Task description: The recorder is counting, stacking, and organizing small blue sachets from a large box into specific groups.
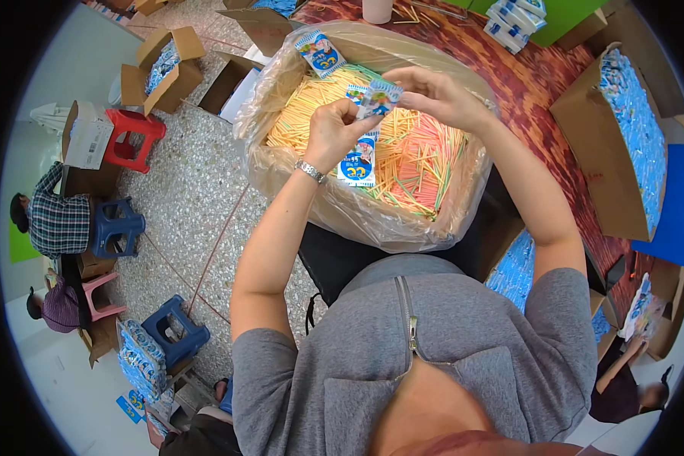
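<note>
My left hand (333, 135) pinches a small blue-and-white printed packet (381, 97) between thumb and fingers, above a box lined with clear plastic (262, 144). Close by the packet's right side is my right hand (437, 97), its fingers curved and apart; whether a fingertip touches the packet is hard to tell. Below both hands lie many thin pastel sticks (304, 114), yellow and orange at the left, with pink sticks (425, 163) at the right. One similar packet (321, 53) rests at the far left of the box, another packet (356, 169) on the sticks nearer me.
A red patterned tabletop (528, 114) extends right of the box. There stands a large carton (596, 152) full of blue packets. White-and-blue packs (515, 23) are stacked at the back. Leftward are an open carton (178, 87), a red stool (133, 140), blue stools (118, 228) and seated people (61, 220).
</note>
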Tool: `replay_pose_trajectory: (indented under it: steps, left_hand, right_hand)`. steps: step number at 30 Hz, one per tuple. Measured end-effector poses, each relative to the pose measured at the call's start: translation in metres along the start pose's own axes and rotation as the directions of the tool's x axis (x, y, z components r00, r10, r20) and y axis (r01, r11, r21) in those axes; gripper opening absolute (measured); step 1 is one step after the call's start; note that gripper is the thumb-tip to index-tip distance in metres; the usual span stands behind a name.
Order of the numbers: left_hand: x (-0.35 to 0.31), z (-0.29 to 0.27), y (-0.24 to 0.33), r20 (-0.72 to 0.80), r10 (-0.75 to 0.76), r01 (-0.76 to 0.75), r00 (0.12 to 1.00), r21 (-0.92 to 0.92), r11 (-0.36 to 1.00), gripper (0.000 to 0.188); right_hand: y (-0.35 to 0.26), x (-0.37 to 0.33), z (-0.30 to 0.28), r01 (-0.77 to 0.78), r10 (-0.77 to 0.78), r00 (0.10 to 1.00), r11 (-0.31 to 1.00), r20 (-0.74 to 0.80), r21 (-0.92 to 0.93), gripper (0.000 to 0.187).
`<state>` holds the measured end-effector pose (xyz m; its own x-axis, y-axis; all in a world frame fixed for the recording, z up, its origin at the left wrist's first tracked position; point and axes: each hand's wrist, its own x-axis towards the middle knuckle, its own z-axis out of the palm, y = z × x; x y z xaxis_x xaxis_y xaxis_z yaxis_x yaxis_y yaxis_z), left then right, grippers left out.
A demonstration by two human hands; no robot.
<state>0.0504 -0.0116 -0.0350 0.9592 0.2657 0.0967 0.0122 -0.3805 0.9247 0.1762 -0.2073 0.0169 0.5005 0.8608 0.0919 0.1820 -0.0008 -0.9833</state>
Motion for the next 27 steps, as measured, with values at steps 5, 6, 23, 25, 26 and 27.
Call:
replay_pose_trajectory:
  steps: [5, 6, 23, 25, 26, 27]
  left_hand:
    - [-0.006, 0.007, 0.006, -0.015, -0.039, 0.035, 0.999, -0.19, 0.981, 0.025]
    - [-0.007, 0.007, 0.006, -0.023, -0.026, 0.021, 0.999, -0.198, 0.98, 0.025]
    - [-0.009, 0.0, 0.005, -0.039, -0.074, 0.065, 0.996, -0.203, 0.977, 0.023]
    - [-0.008, 0.0, 0.004, -0.016, -0.114, 0.106, 0.993, -0.256, 0.961, 0.022]
    - [-0.007, 0.0, 0.004, -0.036, -0.087, 0.078, 0.996, -0.204, 0.976, 0.022]
    - [-0.007, 0.0, 0.004, -0.054, -0.057, 0.048, 0.997, -0.152, 0.987, 0.023]
  right_hand:
    - [0.058, -0.028, -0.03, -0.033, 0.294, 0.951, 0.397, 0.093, -0.917, 0.031]
    - [0.055, -0.03, -0.022, -0.042, 0.354, 0.932, 0.333, 0.084, -0.942, 0.031]
    - [0.065, -0.026, -0.015, 0.04, 0.328, 0.935, 0.285, 0.136, -0.958, 0.028]
    - [0.054, -0.02, -0.021, -0.09, 0.32, 0.946, 0.419, 0.054, -0.904, 0.029]
    - [0.053, -0.019, -0.027, -0.09, 0.316, 0.947, 0.415, 0.051, -0.905, 0.029]
    - [0.05, -0.019, -0.033, -0.122, 0.279, 0.952, 0.725, 0.127, -0.678, 0.029]
